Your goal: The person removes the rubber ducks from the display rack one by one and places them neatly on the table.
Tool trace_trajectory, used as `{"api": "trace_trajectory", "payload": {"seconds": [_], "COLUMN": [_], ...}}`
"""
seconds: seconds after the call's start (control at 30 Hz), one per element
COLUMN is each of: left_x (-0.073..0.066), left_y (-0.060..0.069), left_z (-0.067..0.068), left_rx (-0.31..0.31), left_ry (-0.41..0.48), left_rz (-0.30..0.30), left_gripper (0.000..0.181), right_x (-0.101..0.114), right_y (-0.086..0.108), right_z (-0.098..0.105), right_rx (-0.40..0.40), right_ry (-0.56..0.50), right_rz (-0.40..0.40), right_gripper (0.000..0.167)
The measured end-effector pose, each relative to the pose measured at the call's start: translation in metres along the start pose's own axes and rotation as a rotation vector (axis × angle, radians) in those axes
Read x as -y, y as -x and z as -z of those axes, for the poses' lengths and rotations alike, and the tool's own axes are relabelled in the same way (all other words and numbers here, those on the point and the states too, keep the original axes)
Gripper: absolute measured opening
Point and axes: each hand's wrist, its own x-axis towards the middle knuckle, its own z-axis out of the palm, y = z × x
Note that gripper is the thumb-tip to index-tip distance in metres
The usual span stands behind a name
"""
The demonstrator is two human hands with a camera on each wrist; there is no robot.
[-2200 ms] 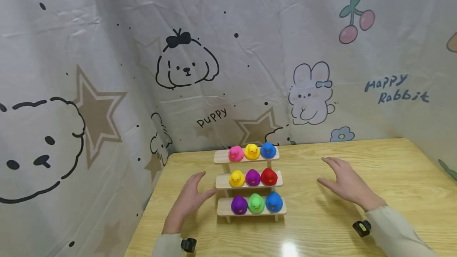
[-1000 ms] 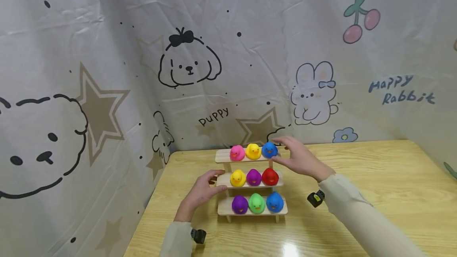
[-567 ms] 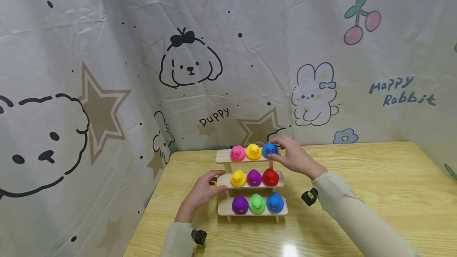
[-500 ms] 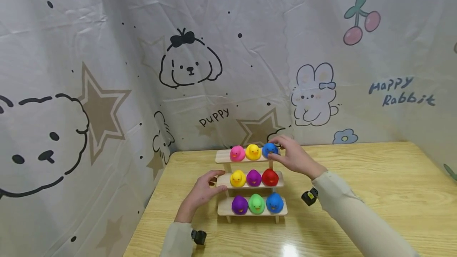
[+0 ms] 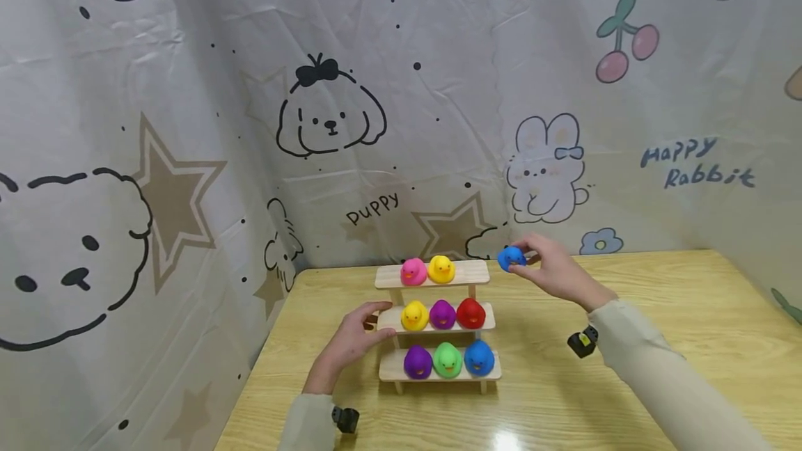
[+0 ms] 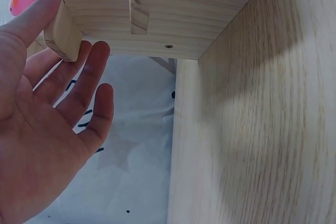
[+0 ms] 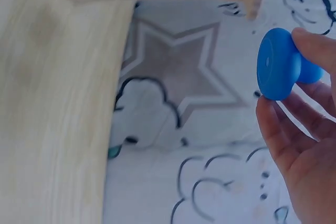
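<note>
Wooden table [image 5: 532, 395], smooth blue duck [image 7: 278, 64] with flat base, right fingers [image 7: 275, 132] pinching it, left fingers [image 6: 94, 66] gripping shelf [image 5: 396, 319]

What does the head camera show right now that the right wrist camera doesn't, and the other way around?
Only head: the left hand at one end of the stand, the eight ducks on it, and the Happy Rabbit lettering.

Only right wrist: the flat base of the held duck.

Both: the right hand pinching that duck, the printed backdrop, and at least part of the stand and table.
</note>
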Motion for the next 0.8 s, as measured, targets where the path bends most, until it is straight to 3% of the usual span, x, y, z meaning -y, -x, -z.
{"api": "trace_trajectory", "payload": {"seconds": [0.47,0.8], "left_x": [0.0,-0.003], "left_y": [0.002,0.002], "left_z": [-0.001,0.0], "left_rx": [0.006,-0.002], "left_ry": [-0.007,-0.006], "left_rz": [0.035,0.005], "left_gripper": [0.053,0.051], "right_x": [-0.053,-0.083], "right_y": [0.029,0.043], "right_z": [-0.005,-0.017], "right_rx": [0.132,0.192], "right_ry": [-0.027,-0.02], "right_rz": [-0.165,-0.183], "right_gripper": [0.029,0.03]}}
